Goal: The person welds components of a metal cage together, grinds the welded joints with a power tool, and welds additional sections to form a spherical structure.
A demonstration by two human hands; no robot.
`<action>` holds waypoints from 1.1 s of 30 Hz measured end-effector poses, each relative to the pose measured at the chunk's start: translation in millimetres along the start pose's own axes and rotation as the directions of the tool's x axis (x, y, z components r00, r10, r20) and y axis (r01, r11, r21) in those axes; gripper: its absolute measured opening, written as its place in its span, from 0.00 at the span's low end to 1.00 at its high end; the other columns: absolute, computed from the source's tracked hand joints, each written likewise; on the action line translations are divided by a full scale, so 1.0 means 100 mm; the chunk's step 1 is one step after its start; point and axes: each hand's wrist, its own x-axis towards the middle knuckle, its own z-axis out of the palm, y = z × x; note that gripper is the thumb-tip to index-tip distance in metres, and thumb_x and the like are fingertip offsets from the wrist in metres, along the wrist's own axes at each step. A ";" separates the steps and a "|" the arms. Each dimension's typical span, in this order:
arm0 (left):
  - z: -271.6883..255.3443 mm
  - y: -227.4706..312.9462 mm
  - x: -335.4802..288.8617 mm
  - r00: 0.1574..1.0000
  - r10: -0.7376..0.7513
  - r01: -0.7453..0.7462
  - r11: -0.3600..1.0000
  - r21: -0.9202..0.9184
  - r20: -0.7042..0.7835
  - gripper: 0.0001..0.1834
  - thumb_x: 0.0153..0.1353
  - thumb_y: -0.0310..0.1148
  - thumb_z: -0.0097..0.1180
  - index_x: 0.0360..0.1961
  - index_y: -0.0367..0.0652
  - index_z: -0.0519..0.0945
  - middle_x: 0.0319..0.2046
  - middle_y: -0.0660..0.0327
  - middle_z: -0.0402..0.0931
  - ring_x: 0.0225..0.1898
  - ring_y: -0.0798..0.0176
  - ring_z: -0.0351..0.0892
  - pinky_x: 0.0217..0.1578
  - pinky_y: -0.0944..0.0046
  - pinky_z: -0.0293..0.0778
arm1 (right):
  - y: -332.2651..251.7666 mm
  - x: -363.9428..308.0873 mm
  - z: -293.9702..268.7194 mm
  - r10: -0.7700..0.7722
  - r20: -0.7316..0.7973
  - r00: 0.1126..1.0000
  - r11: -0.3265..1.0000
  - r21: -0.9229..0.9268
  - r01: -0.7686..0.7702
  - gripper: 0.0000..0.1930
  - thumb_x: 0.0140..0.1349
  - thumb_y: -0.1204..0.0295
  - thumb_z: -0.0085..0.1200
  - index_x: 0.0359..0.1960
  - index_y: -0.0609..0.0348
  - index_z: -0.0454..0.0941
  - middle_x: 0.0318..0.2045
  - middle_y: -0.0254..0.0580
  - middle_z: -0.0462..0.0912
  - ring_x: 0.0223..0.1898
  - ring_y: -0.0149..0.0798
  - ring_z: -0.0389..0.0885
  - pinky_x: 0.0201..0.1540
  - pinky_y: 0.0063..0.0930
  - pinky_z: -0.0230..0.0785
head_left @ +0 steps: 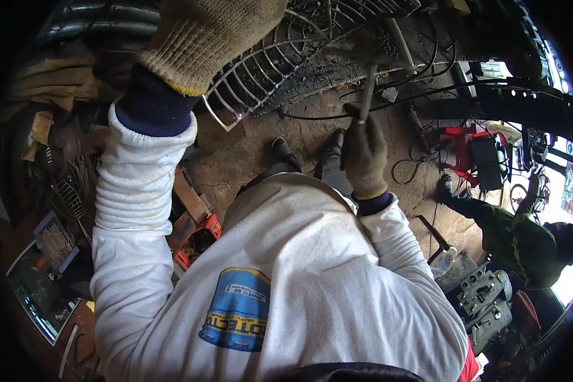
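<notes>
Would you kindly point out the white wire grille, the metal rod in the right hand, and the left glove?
White wire grille (254, 76), head view, on its curved bars near the lower edge.
Metal rod (367, 92), head view, mid-shaft above the glove.
Left hand (213, 32), head view, back of the knit glove.

My left hand (213, 35) raised high in a knit glove, white sleeve bent at the elbow, my right hand (365, 156) gloved, fist closed, forearm reaching forward

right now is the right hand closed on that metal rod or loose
Closed: the gloved right hand is wrapped around the metal rod, which sticks up from it.
</notes>
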 end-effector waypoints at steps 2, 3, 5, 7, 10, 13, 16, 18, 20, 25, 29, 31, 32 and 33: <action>-0.04 0.02 0.02 0.999 -0.023 0.024 0.999 -0.027 0.044 0.11 0.70 0.32 0.54 0.48 0.45 0.84 0.39 0.57 0.88 0.34 0.60 0.88 0.35 0.65 0.83 | 0.23 0.03 -0.03 -0.184 0.141 0.973 0.918 -0.330 0.221 0.17 0.78 0.67 0.43 0.60 0.61 0.76 0.22 0.19 0.67 0.22 0.16 0.64 0.24 0.16 0.58; -0.07 0.02 0.03 0.995 -0.044 0.048 0.998 -0.047 0.085 0.11 0.69 0.32 0.55 0.48 0.45 0.84 0.39 0.57 0.88 0.34 0.60 0.88 0.36 0.65 0.83 | 0.17 0.03 0.02 -0.236 0.200 0.951 0.855 -0.421 0.301 0.17 0.78 0.67 0.43 0.59 0.61 0.76 0.23 0.19 0.67 0.22 0.16 0.63 0.24 0.16 0.58; -0.10 0.04 0.05 0.990 -0.081 0.083 0.997 -0.008 0.115 0.11 0.69 0.32 0.54 0.48 0.45 0.84 0.39 0.57 0.88 0.35 0.59 0.88 0.36 0.64 0.84 | -0.11 -0.07 0.03 0.163 0.060 0.985 0.985 0.052 -0.166 0.16 0.77 0.66 0.45 0.58 0.61 0.77 0.24 0.28 0.75 0.22 0.21 0.72 0.27 0.20 0.66; -0.05 0.04 0.01 0.982 -0.119 0.117 0.993 0.025 0.147 0.11 0.69 0.32 0.54 0.48 0.45 0.84 0.40 0.57 0.88 0.35 0.59 0.88 0.37 0.64 0.84 | -0.01 -0.06 0.01 -0.102 -0.016 0.995 0.975 -0.198 0.097 0.16 0.76 0.66 0.45 0.58 0.60 0.77 0.27 0.34 0.79 0.25 0.24 0.76 0.29 0.24 0.70; -0.04 0.01 0.02 1.000 -0.019 0.020 0.999 -0.038 0.023 0.11 0.69 0.32 0.54 0.49 0.46 0.84 0.40 0.58 0.88 0.36 0.59 0.88 0.38 0.64 0.84 | 0.15 -0.07 0.00 -0.232 0.057 0.971 0.820 -0.525 0.227 0.15 0.75 0.67 0.46 0.58 0.58 0.77 0.32 0.43 0.84 0.30 0.31 0.83 0.34 0.29 0.74; -0.12 0.08 0.02 0.997 -0.060 0.063 0.995 -0.072 0.044 0.11 0.70 0.32 0.54 0.49 0.46 0.84 0.40 0.58 0.88 0.36 0.58 0.88 0.38 0.64 0.84 | -0.09 -0.06 0.05 0.050 0.092 0.994 0.880 -0.474 -0.001 0.14 0.74 0.70 0.47 0.57 0.57 0.78 0.37 0.47 0.86 0.39 0.37 0.86 0.40 0.31 0.75; -0.05 0.01 -0.01 0.997 -0.032 0.031 0.999 0.016 0.074 0.11 0.70 0.31 0.54 0.49 0.46 0.84 0.40 0.58 0.88 0.36 0.59 0.87 0.38 0.63 0.84 | -0.20 -0.04 0.08 -0.365 -0.038 0.930 0.833 -0.460 0.308 0.14 0.73 0.68 0.50 0.56 0.57 0.79 0.37 0.49 0.87 0.40 0.40 0.87 0.43 0.33 0.76; 0.01 -0.03 0.00 1.000 -0.016 0.016 0.995 -0.097 0.004 0.11 0.70 0.31 0.54 0.49 0.46 0.84 0.39 0.58 0.87 0.35 0.60 0.87 0.37 0.64 0.83 | 0.22 -0.05 0.02 -0.434 -0.011 0.901 0.805 -0.454 0.382 0.14 0.73 0.68 0.50 0.57 0.56 0.79 0.36 0.48 0.87 0.39 0.39 0.87 0.42 0.32 0.76; 0.01 -0.03 -0.01 0.999 -0.031 0.032 0.995 -0.094 0.013 0.11 0.69 0.31 0.54 0.49 0.47 0.84 0.38 0.59 0.87 0.33 0.61 0.87 0.35 0.64 0.83 | -0.02 -0.07 0.07 0.117 0.068 0.991 0.679 -0.733 -0.030 0.14 0.75 0.73 0.44 0.55 0.63 0.79 0.42 0.44 0.86 0.39 0.37 0.84 0.41 0.28 0.74; -0.08 0.08 0.01 0.996 -0.043 0.043 0.999 0.002 0.080 0.10 0.69 0.32 0.54 0.48 0.47 0.84 0.34 0.60 0.87 0.29 0.63 0.84 0.31 0.65 0.81 | -0.11 -0.09 0.06 -0.116 -0.061 0.991 0.913 -0.400 0.083 0.13 0.72 0.65 0.50 0.52 0.56 0.79 0.35 0.49 0.86 0.35 0.43 0.87 0.37 0.34 0.76; -0.09 0.05 0.01 0.998 -0.023 0.022 0.999 0.025 0.057 0.10 0.70 0.33 0.54 0.48 0.47 0.84 0.33 0.60 0.86 0.27 0.63 0.83 0.29 0.65 0.79 | 0.17 -0.06 0.05 -0.097 0.080 0.992 0.704 -0.700 0.125 0.15 0.74 0.66 0.48 0.55 0.57 0.78 0.32 0.44 0.84 0.30 0.38 0.83 0.37 0.30 0.73; -0.11 0.06 0.03 0.999 -0.009 0.006 0.998 0.060 0.051 0.10 0.70 0.33 0.54 0.47 0.47 0.84 0.33 0.60 0.86 0.27 0.63 0.83 0.29 0.65 0.79 | 0.05 -0.07 0.03 -0.081 0.085 0.993 0.810 -0.575 0.115 0.14 0.74 0.69 0.47 0.56 0.59 0.78 0.34 0.44 0.85 0.31 0.35 0.82 0.38 0.31 0.74; -0.10 0.09 0.05 0.987 -0.085 0.077 0.995 0.064 0.136 0.10 0.70 0.34 0.54 0.47 0.47 0.84 0.34 0.60 0.86 0.28 0.63 0.83 0.30 0.65 0.80 | 0.00 -0.10 0.04 -0.040 0.026 0.999 0.887 -0.459 0.048 0.14 0.75 0.68 0.47 0.56 0.59 0.78 0.36 0.46 0.86 0.33 0.37 0.83 0.39 0.33 0.75; -0.12 0.10 0.08 0.963 -0.169 0.153 0.984 0.091 0.210 0.10 0.70 0.34 0.54 0.47 0.46 0.84 0.35 0.60 0.87 0.28 0.63 0.84 0.31 0.64 0.81 | -0.08 -0.09 0.05 -0.006 -0.010 1.000 0.945 -0.328 0.002 0.14 0.75 0.68 0.47 0.55 0.59 0.78 0.38 0.48 0.86 0.35 0.38 0.85 0.40 0.35 0.76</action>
